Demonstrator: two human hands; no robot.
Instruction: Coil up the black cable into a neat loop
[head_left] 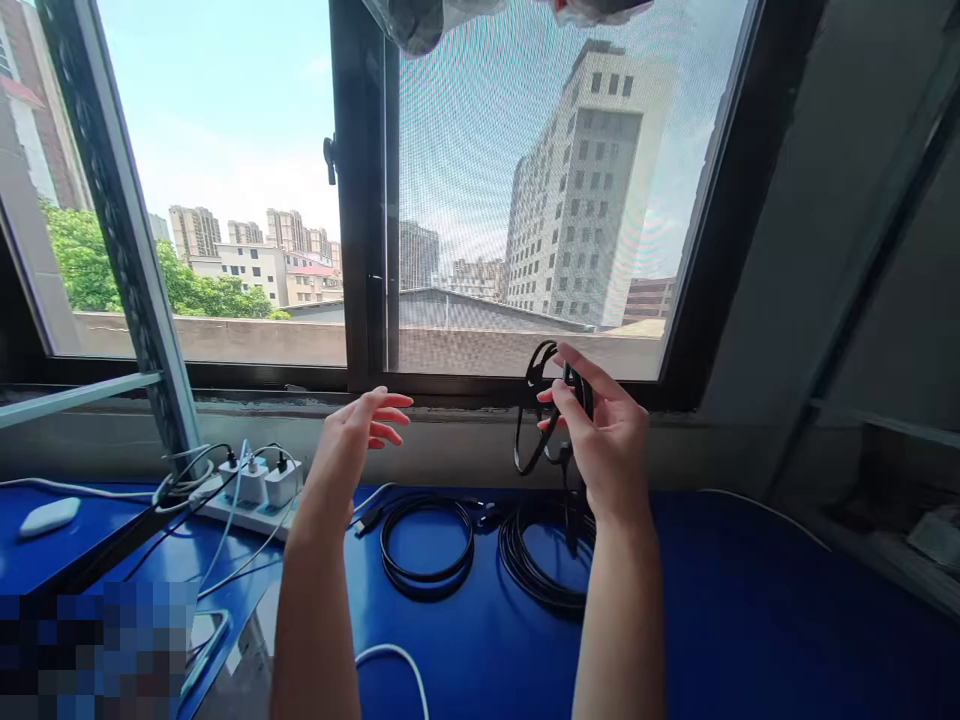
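Note:
In my right hand [611, 430] is a small looped black cable [529, 455], pinched between thumb and fingers and lifted above the table. Part of it hangs down below the hand, with a plug-like end low near the forearm. My left hand [364, 425] is raised to the left of it, fingers stretched out and apart, touching nothing. On the blue table [517, 670] below lie two coiled black cables: a thinner coil [427, 590] between my forearms, and a thicker coil [544, 595] partly hidden behind my right forearm. Connector ends rest between the coils.
To the left, a white power strip [259, 515] carries several plugged-in chargers with loose cords. A phone [206, 640] and a white oval object [49, 517] lie nearby. A metal post [142, 250] stands before the window. A white cable [397, 655] curves near the front.

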